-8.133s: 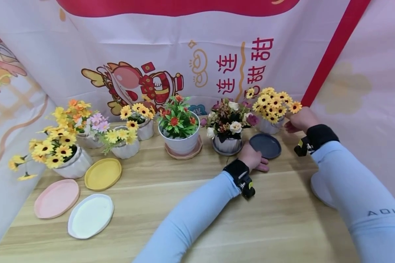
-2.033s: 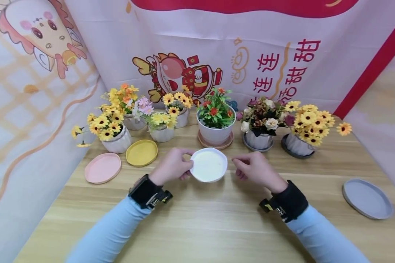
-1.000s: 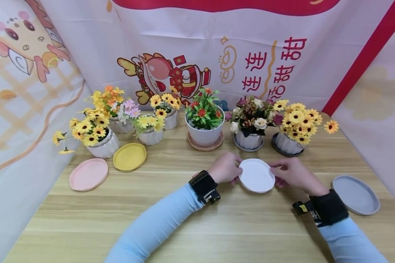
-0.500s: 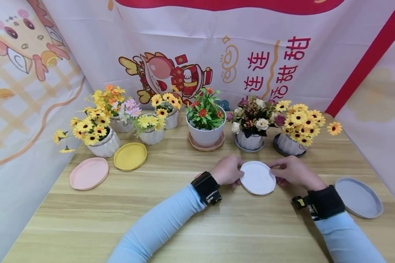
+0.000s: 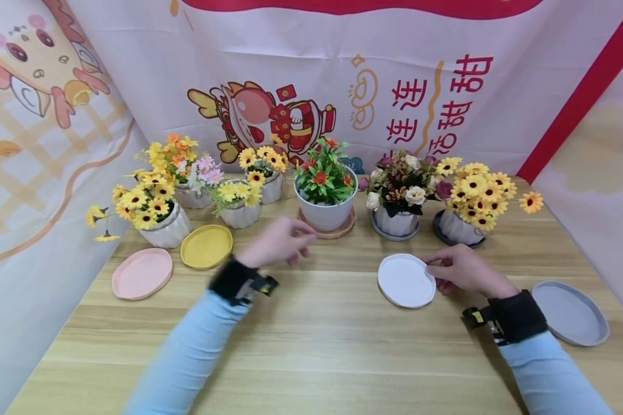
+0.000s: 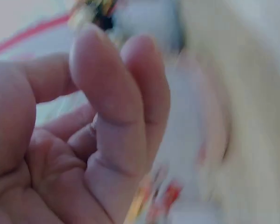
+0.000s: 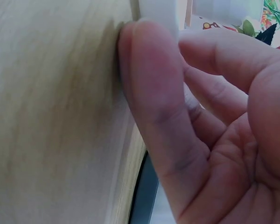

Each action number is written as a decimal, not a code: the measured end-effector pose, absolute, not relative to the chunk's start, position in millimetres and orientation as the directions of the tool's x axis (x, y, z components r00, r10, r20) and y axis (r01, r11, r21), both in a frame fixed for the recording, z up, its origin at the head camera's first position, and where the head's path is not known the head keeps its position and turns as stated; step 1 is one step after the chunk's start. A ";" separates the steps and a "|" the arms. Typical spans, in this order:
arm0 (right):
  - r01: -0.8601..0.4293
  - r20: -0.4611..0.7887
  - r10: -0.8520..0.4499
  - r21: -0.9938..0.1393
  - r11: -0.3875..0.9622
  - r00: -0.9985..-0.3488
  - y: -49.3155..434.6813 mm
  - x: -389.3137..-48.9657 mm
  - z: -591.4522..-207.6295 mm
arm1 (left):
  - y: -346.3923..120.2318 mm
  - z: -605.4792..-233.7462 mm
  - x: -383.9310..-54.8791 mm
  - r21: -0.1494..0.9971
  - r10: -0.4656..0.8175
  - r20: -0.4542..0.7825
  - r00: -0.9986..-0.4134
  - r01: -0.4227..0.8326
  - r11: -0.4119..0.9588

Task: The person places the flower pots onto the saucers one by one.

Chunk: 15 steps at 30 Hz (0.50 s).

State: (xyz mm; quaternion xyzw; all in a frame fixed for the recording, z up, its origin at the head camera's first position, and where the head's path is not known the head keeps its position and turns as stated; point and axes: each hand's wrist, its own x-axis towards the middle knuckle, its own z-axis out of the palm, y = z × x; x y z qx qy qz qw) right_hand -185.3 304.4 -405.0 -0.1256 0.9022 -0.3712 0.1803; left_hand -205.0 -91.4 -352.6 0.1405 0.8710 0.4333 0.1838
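Wooden table [image 5: 332, 357]; right hand [image 5: 467, 271] pinches white saucer [image 5: 406, 280].

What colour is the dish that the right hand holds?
The dish in the right hand is white; it shows best in the head view.

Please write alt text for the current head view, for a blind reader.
A person's right hand pinches a white saucer by its edge at a wooden table; the left hand hovers, empty. Potted flowers stand behind; a pink saucer and a yellow saucer lie left, a gray saucer right.
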 end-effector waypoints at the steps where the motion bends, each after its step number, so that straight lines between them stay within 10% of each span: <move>1: -0.096 -0.231 -0.362 -0.712 0.696 -0.903 303.8 -185.6 -404.5 | -109.4 -343.7 -204.4 0.804 0.385 -0.180 -0.905 0.090 0.587; 15: -0.115 -0.229 -0.372 -0.698 0.707 -0.900 303.4 -185.7 -406.5 | -244.4 -308.2 -205.3 0.881 -0.170 -0.016 -0.985 -0.094 0.463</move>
